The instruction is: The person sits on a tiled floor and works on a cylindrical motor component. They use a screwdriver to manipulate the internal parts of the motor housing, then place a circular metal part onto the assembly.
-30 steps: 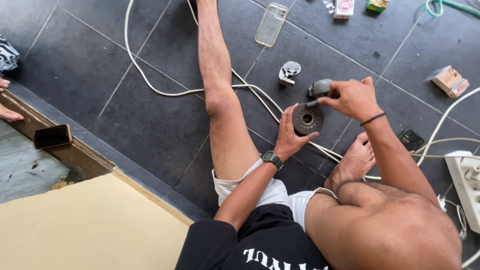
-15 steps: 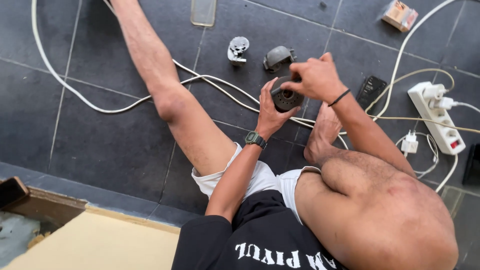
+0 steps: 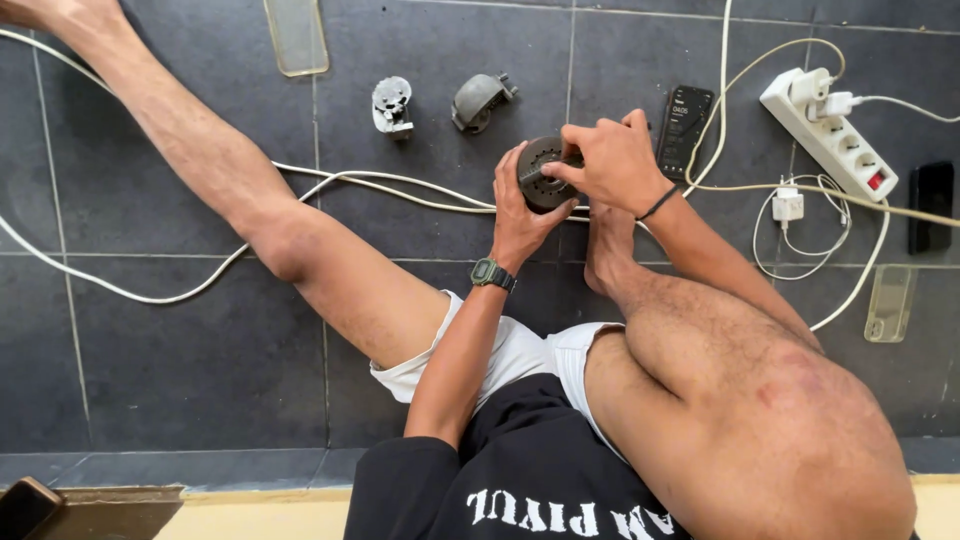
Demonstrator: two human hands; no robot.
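Observation:
I sit on a dark tiled floor with my left leg stretched out and my right leg bent. My left hand (image 3: 520, 215) cups a round dark metal part (image 3: 540, 170) from below and the left. My right hand (image 3: 612, 160) grips a thin tool whose tip rests on the face of that part. Most of the tool is hidden by the fingers. A green watch sits on my left wrist, a black band on my right wrist.
On the floor beyond lie a small grey metal piece (image 3: 391, 104), a curved grey cover (image 3: 478, 100), a clear phone case (image 3: 296, 35) and a black phone (image 3: 685, 117). A white power strip (image 3: 828, 135) with plugs and white cables (image 3: 400, 190) run across the tiles.
The view has shifted, so the hands sit more central and the power strip is fully in view. The hands keep hold of the round part and the tool.

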